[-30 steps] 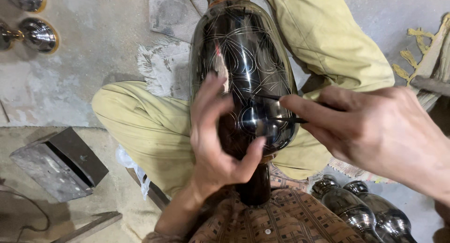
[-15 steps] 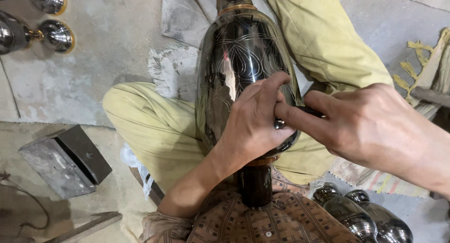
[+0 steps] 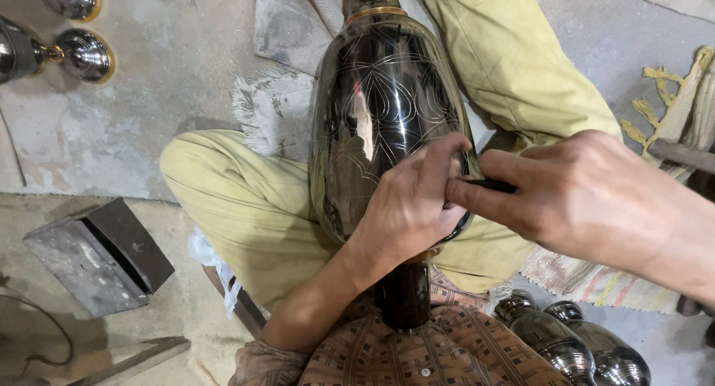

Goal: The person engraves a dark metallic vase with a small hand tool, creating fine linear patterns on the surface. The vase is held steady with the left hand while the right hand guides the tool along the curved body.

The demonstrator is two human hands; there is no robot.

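Note:
A large dark polished metal vase [image 3: 376, 118] with fine engraved line patterns lies across my lap, its neck toward my chest. My left hand [image 3: 417, 207] rests flat on the vase's lower right side, fingers bent over the surface. My right hand [image 3: 573, 200] comes in from the right, pinching a thin dark engraving tool [image 3: 488, 185] whose tip meets the vase just beside my left fingertips. The tool's tip is hidden behind my left hand.
My legs in yellow-green trousers [image 3: 246, 214] are crossed on a concrete floor. A grey metal block [image 3: 97, 255] sits at the left. Shiny metal vessels stand at the top left [image 3: 71, 39] and bottom right [image 3: 573, 341]. A fringed cloth [image 3: 275, 110] lies under the vase.
My left hand has slid from the vase's middle to its right side, next to the tool. The view has shifted so the vase sits more central.

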